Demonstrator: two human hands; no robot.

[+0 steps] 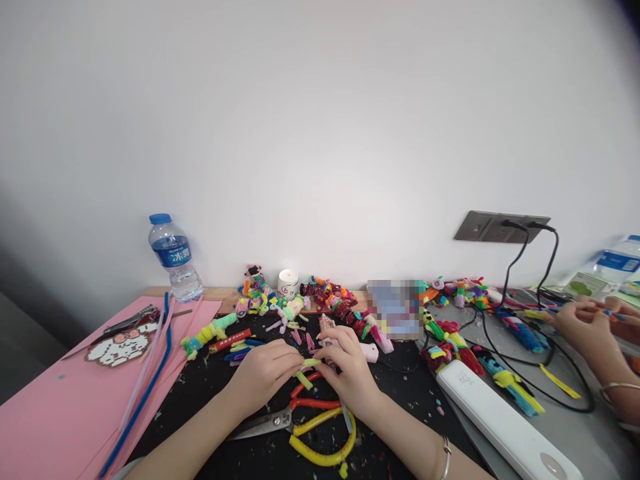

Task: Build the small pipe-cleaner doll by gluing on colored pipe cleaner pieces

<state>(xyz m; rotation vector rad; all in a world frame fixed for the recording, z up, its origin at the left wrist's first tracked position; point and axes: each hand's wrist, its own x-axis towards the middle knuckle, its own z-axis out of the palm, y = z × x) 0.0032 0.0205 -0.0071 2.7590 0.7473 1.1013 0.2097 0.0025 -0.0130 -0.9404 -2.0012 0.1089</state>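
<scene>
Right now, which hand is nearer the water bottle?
Left. The left hand is at centre table, down and to the right of the water bottle by the wall; the right hand is further right.

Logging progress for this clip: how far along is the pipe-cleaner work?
Done: many finished pipe-cleaner figures lie piled along the wall. In hand: the left hand and right hand pinch a short green pipe-cleaner piece between them, above the scissors. Left: long uncut pipe cleaners lie on the pink sheet, and cut bits lie scattered over the black mat.
</scene>
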